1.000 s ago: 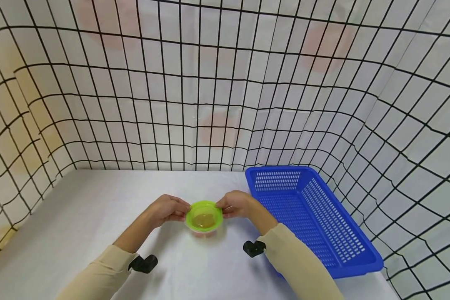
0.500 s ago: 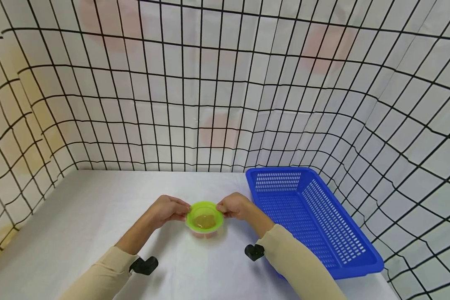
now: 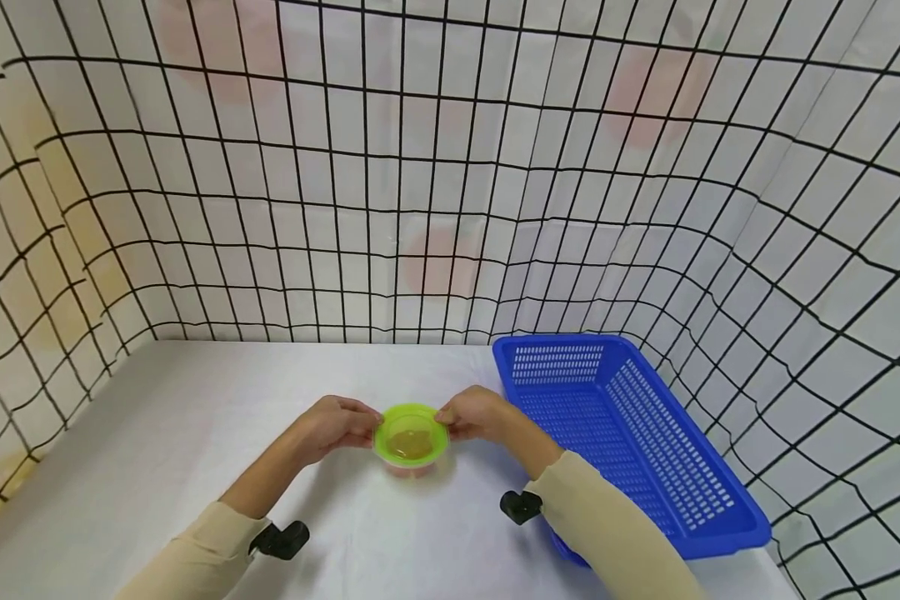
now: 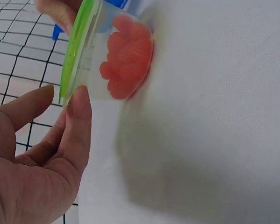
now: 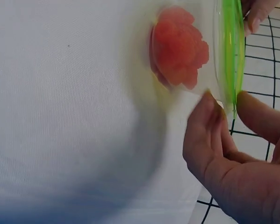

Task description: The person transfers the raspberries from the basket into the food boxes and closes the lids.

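Observation:
A clear round plastic food container (image 4: 98, 70) with a bright green lid (image 3: 411, 429) stands upright on the white table in front of me. Through its wall, soft-looking red lumps (image 4: 129, 60) show at the bottom; their exact kind cannot be told. At the left side of the rim, my left hand (image 3: 333, 427) pinches the edge, thumb by the lid and fingers beneath. My right hand (image 3: 482, 414) pinches the opposite side of the rim, its thumb (image 5: 259, 114) at the lid edge. Whether the lid is fully pressed down cannot be seen.
A large blue plastic basket (image 3: 570, 367) with slotted walls stands to the right, partly behind the right forearm. Black wire mesh (image 3: 397, 208) over white cloth encloses the table (image 3: 217, 400) at the back and both sides. Each wrist carries a small black camera (image 3: 280, 540).
Both hands keep their hold on the rim while the container stays in nearly the same place. The right forearm has shifted slightly, and the left wrist sits a little lower.

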`<state>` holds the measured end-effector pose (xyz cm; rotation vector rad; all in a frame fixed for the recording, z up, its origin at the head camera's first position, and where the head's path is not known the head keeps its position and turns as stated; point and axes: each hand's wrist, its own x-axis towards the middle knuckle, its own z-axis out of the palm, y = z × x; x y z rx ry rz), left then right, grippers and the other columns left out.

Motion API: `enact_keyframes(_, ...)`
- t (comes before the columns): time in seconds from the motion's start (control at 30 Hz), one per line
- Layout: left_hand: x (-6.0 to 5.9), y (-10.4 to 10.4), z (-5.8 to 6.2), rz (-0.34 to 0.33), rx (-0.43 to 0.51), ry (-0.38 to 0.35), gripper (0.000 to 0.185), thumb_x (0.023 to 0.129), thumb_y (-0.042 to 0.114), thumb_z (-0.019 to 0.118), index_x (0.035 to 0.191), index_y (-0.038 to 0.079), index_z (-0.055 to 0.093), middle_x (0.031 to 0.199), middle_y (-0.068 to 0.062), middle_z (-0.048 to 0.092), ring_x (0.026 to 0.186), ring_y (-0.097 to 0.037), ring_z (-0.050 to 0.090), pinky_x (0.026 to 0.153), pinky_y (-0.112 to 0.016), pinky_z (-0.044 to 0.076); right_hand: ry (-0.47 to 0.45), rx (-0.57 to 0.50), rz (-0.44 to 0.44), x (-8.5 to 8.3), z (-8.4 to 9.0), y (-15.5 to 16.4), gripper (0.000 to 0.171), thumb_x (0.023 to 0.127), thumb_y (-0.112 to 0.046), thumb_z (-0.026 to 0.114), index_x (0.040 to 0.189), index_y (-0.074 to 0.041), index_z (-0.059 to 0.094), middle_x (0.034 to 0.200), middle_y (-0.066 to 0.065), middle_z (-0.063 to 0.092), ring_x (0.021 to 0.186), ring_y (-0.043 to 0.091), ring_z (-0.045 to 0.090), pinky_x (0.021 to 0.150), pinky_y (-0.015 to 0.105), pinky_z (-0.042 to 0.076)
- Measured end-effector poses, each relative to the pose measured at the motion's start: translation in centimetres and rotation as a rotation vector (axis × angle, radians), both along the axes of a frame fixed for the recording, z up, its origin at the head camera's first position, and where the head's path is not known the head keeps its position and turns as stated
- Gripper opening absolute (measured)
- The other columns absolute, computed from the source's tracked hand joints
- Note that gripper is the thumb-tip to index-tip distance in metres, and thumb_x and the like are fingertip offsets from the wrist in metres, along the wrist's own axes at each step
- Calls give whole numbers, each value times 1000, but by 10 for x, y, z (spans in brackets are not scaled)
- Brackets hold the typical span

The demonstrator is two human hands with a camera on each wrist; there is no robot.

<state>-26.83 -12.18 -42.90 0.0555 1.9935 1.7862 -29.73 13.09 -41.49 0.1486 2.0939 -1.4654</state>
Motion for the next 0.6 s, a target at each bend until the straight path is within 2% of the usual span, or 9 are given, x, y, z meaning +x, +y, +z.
enact_keyframes(0.13,3,-2,6,-39,-35,-27,35,93,8,69,122,-11,62,92,-10,74,75,-17,72,76,-31,64,-97,-20,65,4,8,3,25,95,6,59,118,15,60,99,16,66,86,23,66,89,39,62)
enact_keyframes(0.27,5,-5,8,-65,-14,-69,39,91,4,69,124,-11,57,91,-13,75,71,-18,74,73,-32,64,-156,-39,109,7,12,4,20,96,9,55,115,15,59,99,17,65,86,26,67,92,43,60)
enact_keyframes(0.43,4,-5,5,-55,13,-94,37,90,2,70,121,-13,57,92,-15,74,70,-18,75,71,-31,64,-157,-9,151,7,10,4,12,98,9,53,105,12,61,87,15,64,76,23,69,82,36,63)
enact_keyframes(0.6,2,-3,2,-21,22,-99,33,88,0,72,116,-13,60,90,-15,73,69,-19,74,69,-30,64,-155,19,108,7,6,3,11,97,9,54,90,5,62,81,13,64,68,20,69,72,29,64)
